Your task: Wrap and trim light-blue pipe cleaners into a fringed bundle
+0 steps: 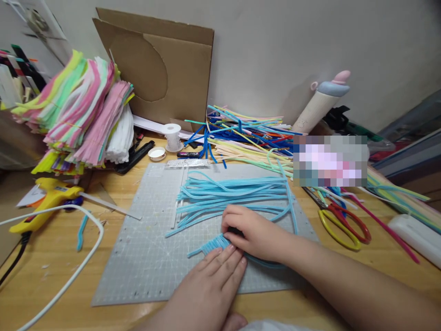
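On the grey cutting mat point(138, 257), a light blue pipe cleaner piece point(214, 244) is wound into close loops, with a straight tail at its left end. My left hand point(213, 276) lies flat over its near edge, fingers stretched out and fingertips by my right hand. With curled fingers, my right hand point(253, 232) pinches the piece's right end; the grip itself is partly hidden. A blue strand curves out beneath the right wrist. Just beyond my hands lies a spread bundle of straight light blue pipe cleaners point(234, 186), one strand crossing its right end.
Red-and-yellow-handled scissors point(341, 225) lie right of the mat. On the left are a yellow glue gun point(48, 202), its white cable point(93, 239) and bundled pipe cleaners point(86, 110). Behind stand cardboard point(186, 69), a clear thread spool point(172, 137), loose coloured strands point(248, 133) and a bottle point(319, 103).
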Tool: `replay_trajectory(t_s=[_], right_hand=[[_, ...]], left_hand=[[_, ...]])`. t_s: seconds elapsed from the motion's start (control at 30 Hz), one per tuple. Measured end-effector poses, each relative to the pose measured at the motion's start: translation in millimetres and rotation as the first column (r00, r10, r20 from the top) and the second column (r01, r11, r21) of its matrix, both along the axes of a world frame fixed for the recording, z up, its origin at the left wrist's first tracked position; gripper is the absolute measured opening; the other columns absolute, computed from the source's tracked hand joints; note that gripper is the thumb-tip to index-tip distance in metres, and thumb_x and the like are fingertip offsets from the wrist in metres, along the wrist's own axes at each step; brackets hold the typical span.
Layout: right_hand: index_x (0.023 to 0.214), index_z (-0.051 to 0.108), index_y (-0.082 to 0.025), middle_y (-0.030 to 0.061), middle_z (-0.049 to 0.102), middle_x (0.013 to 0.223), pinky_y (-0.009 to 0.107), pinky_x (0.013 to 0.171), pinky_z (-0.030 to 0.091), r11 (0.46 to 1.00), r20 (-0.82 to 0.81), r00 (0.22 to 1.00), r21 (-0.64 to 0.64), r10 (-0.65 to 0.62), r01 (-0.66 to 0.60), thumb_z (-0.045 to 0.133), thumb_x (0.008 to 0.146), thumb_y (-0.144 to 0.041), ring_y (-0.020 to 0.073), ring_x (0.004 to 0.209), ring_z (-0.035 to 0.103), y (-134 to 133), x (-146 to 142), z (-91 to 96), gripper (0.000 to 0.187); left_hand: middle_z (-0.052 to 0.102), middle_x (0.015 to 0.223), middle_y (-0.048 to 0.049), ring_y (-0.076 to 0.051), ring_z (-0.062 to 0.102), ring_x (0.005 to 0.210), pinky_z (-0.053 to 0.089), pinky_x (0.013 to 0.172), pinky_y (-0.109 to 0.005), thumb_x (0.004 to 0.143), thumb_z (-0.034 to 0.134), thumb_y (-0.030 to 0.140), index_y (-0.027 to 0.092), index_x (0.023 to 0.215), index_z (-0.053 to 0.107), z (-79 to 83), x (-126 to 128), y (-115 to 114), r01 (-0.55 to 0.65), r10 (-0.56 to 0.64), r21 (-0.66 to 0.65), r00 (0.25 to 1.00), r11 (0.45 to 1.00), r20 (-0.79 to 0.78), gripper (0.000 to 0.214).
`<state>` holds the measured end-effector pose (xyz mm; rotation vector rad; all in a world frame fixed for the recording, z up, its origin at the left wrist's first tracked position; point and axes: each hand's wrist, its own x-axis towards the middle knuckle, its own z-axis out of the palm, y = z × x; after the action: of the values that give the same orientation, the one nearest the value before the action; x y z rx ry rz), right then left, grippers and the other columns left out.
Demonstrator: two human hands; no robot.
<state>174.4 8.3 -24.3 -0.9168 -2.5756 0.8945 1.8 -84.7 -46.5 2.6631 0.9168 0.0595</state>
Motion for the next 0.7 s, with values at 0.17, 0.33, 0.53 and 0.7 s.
replay_trajectory(t_s=[0.17,0.33,0.53,0.7], right_hand=[[0.077,0.057,-0.015,0.0031,0.055,0.081,0.024,0.071,0.041,0.997,0.018,1.0,0.072,-0.01,0.008,0.054,0.078,-0.008,0.0135,0.077,0.05,0.1,-6.8,-4.8,0.008],[0.077,0.057,-0.015,0.0027,0.055,0.081,0.024,0.071,0.041,0.997,0.012,0.999,0.06,-0.046,0.046,0.055,0.078,-0.007,0.0134,0.077,0.051,-0.4,-5.7,-2.5,0.009],[0.083,0.06,-0.016,0.0046,0.057,0.089,0.031,0.079,0.037,0.989,0.032,0.999,0.149,-0.018,0.013,0.054,0.084,-0.017,0.0163,0.086,0.05,-9.5,1.2,4.9,0.006],[0.078,0.063,-0.015,0.0033,0.056,0.078,0.027,0.072,0.038,0.997,0.083,0.996,0.078,-0.02,0.013,0.049,0.084,-0.012,0.0142,0.077,0.05,-17.7,1.4,9.1,0.015]], left_hand=[[0.034,0.143,-0.0165,-0.029,0.036,0.131,0.036,0.105,-0.04,0.079,0.058,0.045,0.006,0.137,0.036,2.4,0.2,0.0,0.022,-0.021,0.031,0.999,0.999,-0.04,0.073],[0.035,0.142,-0.0172,-0.029,0.037,0.13,0.038,0.104,-0.04,0.078,0.059,0.045,0.006,0.137,0.037,2.3,1.4,0.6,0.032,-0.029,0.065,0.998,0.997,-0.049,0.074],[0.039,0.14,-0.0169,-0.028,0.038,0.129,0.037,0.104,-0.04,0.079,0.058,0.044,0.006,0.136,0.038,0.7,0.6,0.4,0.023,-0.021,0.067,0.999,0.997,-0.029,0.071],[0.039,0.141,-0.0178,-0.029,0.038,0.129,0.037,0.104,-0.04,0.078,0.059,0.045,0.006,0.138,0.034,-1.8,0.6,1.0,0.014,-0.014,0.048,1.0,0.999,0.0,0.076]])
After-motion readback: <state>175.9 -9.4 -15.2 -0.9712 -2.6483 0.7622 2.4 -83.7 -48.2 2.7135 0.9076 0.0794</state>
